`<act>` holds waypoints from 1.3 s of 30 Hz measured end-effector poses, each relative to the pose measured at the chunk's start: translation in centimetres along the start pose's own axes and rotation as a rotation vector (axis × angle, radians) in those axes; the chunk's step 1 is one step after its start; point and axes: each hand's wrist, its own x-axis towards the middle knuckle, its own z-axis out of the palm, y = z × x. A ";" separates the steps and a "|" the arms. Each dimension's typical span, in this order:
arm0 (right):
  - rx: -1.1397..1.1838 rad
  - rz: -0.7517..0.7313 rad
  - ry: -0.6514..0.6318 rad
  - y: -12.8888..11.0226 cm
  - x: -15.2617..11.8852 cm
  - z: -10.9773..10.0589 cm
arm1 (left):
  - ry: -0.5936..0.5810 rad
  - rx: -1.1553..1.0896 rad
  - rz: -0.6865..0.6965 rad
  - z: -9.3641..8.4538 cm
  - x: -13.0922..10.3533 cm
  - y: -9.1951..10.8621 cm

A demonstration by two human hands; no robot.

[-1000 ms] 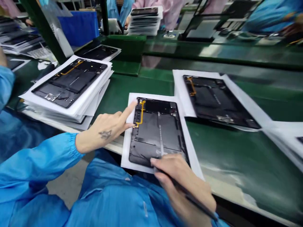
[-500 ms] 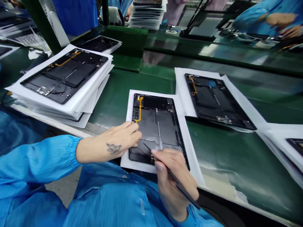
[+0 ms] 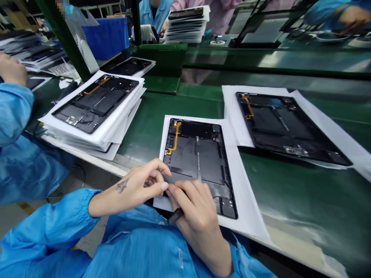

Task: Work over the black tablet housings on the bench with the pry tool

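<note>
An opened tablet [image 3: 188,158], a black housing with an orange flex cable [image 3: 176,141] along its left side, lies on white sheets [image 3: 243,193] in front of me. Over its lower left corner my left hand [image 3: 145,183] has its fingers curled, the thumb tip meeting the fingertips of my right hand [image 3: 197,208]. Anything pinched between them is too small or hidden to make out. Black tweezers [image 3: 176,216] are held in my right hand, their blunt end sticking out below the palm and the tips hidden. The right hand covers part of the housing's lower edge.
To the left stands a stack of sheets [image 3: 116,135] with another opened tablet [image 3: 98,100] on top. A further opened tablet [image 3: 286,127] lies on paper at the right. Beyond are a blue bin [image 3: 108,38], a tall stack [image 3: 187,29] and co-workers. One co-worker's sleeve [image 3: 14,112] is at far left.
My right hand has turned over and moved left to meet my left hand, swinging the tweezers' tips out of sight. The view has shifted, and a co-worker's arm now shows at left.
</note>
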 end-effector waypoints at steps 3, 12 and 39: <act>0.064 0.055 0.020 -0.1 0.2 0.2 | 0.185 0.197 0.167 -0.1 -0.7 -0.6; 0.054 0.081 0.021 -0.2 0.5 0.5 | 0.297 0.357 0.391 1.3 -0.9 -1.4; -0.035 -0.165 -0.127 1.0 -0.2 -0.8 | 0.196 0.870 0.530 -0.4 -1.9 -1.3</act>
